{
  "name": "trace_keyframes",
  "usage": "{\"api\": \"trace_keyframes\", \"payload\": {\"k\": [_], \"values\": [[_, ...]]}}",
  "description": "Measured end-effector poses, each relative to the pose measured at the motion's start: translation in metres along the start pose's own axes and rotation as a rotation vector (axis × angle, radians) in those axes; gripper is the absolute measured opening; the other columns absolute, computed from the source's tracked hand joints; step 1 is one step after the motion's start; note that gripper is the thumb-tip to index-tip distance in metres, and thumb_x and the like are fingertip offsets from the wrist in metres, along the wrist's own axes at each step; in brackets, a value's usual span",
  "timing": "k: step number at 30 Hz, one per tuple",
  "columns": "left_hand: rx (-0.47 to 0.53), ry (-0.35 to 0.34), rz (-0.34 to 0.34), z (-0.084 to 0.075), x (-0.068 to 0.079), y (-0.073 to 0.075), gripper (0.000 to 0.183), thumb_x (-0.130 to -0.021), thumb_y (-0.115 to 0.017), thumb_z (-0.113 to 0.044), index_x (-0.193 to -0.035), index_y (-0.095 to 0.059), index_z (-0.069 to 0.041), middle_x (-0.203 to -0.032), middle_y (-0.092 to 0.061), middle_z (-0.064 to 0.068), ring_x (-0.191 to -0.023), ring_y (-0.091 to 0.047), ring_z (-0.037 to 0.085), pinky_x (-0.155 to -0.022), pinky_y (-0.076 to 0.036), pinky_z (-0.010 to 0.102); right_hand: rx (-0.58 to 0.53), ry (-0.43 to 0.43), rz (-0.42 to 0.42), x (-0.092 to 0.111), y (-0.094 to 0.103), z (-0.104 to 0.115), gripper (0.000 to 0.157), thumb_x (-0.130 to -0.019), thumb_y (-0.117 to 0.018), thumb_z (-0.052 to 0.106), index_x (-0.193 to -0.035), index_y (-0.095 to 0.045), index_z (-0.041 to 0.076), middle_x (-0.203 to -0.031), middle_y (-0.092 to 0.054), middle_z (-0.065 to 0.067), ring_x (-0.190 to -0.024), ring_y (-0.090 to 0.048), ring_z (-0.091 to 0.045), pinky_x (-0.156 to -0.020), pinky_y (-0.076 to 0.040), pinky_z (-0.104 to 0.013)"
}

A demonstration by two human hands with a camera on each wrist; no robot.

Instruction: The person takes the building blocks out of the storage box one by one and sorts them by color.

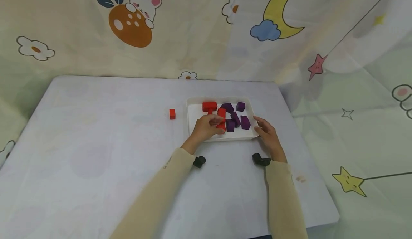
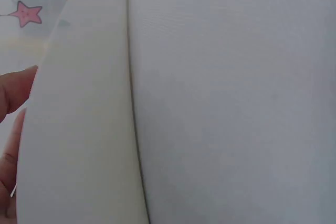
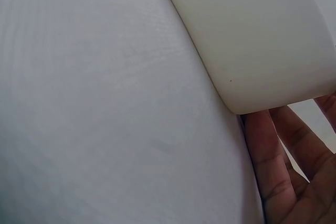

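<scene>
A white tray holds several red and purple blocks. Over its middle, my left hand pinches a red block between thumb and fingers, which partly cover it. Just beyond stand another red block and a long red block. To the right lie several purple blocks. My right hand touches the tray's right side with relaxed fingers. In the right wrist view, the fingers meet the tray's outer wall. The left wrist view shows the tray's wall hiding part of the left hand.
A single red block lies on the white table, left of the tray. Small black devices are worn at both wrists. A printed cloth hangs behind the table.
</scene>
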State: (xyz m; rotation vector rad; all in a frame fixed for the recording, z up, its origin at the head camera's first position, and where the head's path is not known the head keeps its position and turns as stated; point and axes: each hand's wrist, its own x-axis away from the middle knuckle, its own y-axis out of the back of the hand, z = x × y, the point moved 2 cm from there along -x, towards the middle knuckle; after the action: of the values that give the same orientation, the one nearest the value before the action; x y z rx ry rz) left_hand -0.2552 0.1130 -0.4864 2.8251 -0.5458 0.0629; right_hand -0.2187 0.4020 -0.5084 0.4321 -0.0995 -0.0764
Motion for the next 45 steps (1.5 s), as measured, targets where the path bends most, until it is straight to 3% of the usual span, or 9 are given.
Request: {"api": "trace_keyframes", "payload": {"k": [3,6,9,20,27,34,36,41,45], "values": [[0.006,-0.003,-0.039,0.003,-0.001,-0.001,0.038,-0.089,-0.087,-0.003,-0.126,-0.079,-0.007,-0.125,-0.077,0.009,-0.117,-0.072,0.028,-0.103,-0.059,0.035,-0.002,-0.015,0.004,0.000,0.000,0.000,0.051,-0.112,-0.055,0.009,-0.162,-0.047,0.003,-0.162,-0.046,-0.031,-0.141,-0.052,-0.043,-0.102,-0.047,-0.020],[-0.008,-0.010,-0.072,0.004,-0.001,-0.001,0.039,-0.087,-0.088,0.001,-0.124,-0.079,-0.009,-0.126,-0.076,0.010,-0.116,-0.072,0.030,-0.100,-0.061,0.037,-0.003,-0.026,0.005,-0.001,0.000,-0.001,0.051,-0.112,-0.055,0.010,-0.162,-0.046,0.004,-0.165,-0.043,-0.028,-0.145,-0.049,-0.043,-0.114,-0.045,-0.036],[-0.055,-0.002,-0.081,0.005,-0.001,-0.001,0.043,-0.085,-0.088,0.003,-0.126,-0.079,-0.010,-0.129,-0.074,0.012,-0.117,-0.072,0.032,-0.098,-0.062,0.039,-0.011,-0.032,-0.001,-0.001,-0.001,-0.001,0.051,-0.112,-0.055,0.009,-0.162,-0.047,0.005,-0.165,-0.043,-0.027,-0.146,-0.047,-0.042,-0.118,-0.042,-0.046],[-0.156,0.036,-0.068,0.009,-0.003,-0.006,0.040,-0.083,-0.090,0.002,-0.120,-0.077,-0.004,-0.115,-0.077,0.013,-0.112,-0.071,0.029,-0.099,-0.058,0.039,-0.006,-0.063,-0.016,0.002,-0.003,0.001,0.051,-0.112,-0.055,0.010,-0.162,-0.048,0.007,-0.166,-0.044,-0.025,-0.146,-0.048,-0.039,-0.120,-0.042,-0.045],[-0.073,-0.022,-0.028,-0.002,0.007,0.003,0.037,-0.088,-0.091,-0.010,-0.123,-0.079,-0.011,-0.122,-0.076,0.007,-0.117,-0.070,0.026,-0.097,-0.061,0.037,-0.020,-0.055,-0.005,0.000,-0.002,-0.001,0.052,-0.112,-0.054,0.009,-0.163,-0.046,0.006,-0.165,-0.044,-0.026,-0.143,-0.049,-0.038,-0.102,-0.044,-0.019],[0.108,-0.143,0.056,-0.013,0.025,0.035,0.040,-0.090,-0.090,-0.010,-0.128,-0.078,-0.009,-0.122,-0.076,0.006,-0.116,-0.071,0.024,-0.098,-0.061,0.034,-0.009,-0.083,0.001,-0.002,-0.002,-0.002,0.052,-0.113,-0.052,0.010,-0.165,-0.045,0.008,-0.168,-0.040,-0.025,-0.147,-0.046,-0.038,-0.116,-0.042,-0.038],[0.148,-0.156,0.064,-0.012,0.030,0.048,0.042,-0.090,-0.089,-0.009,-0.130,-0.077,-0.007,-0.125,-0.075,0.007,-0.117,-0.070,0.025,-0.099,-0.061,0.034,-0.011,-0.075,-0.001,0.000,-0.003,0.000,0.052,-0.113,-0.053,0.011,-0.164,-0.046,0.009,-0.168,-0.041,-0.024,-0.146,-0.047,-0.038,-0.114,-0.043,-0.035],[0.166,-0.133,0.046,-0.001,0.037,0.089,0.044,-0.091,-0.088,-0.008,-0.133,-0.074,-0.005,-0.129,-0.072,0.009,-0.120,-0.069,0.028,-0.100,-0.061,0.033,0.009,-0.073,-0.009,0.001,-0.003,0.000,0.052,-0.113,-0.054,0.012,-0.164,-0.046,0.009,-0.166,-0.044,-0.025,-0.143,-0.048,-0.037,-0.103,-0.044,-0.021],[0.142,-0.086,0.001,0.012,0.041,0.127,0.046,-0.091,-0.088,-0.007,-0.134,-0.073,-0.004,-0.133,-0.070,0.013,-0.121,-0.069,0.031,-0.099,-0.061,0.032,0.012,-0.073,-0.009,0.001,-0.003,0.000,0.052,-0.113,-0.054,0.012,-0.165,-0.045,0.009,-0.166,-0.043,-0.026,-0.143,-0.049,-0.037,-0.105,-0.043,-0.023]]}}
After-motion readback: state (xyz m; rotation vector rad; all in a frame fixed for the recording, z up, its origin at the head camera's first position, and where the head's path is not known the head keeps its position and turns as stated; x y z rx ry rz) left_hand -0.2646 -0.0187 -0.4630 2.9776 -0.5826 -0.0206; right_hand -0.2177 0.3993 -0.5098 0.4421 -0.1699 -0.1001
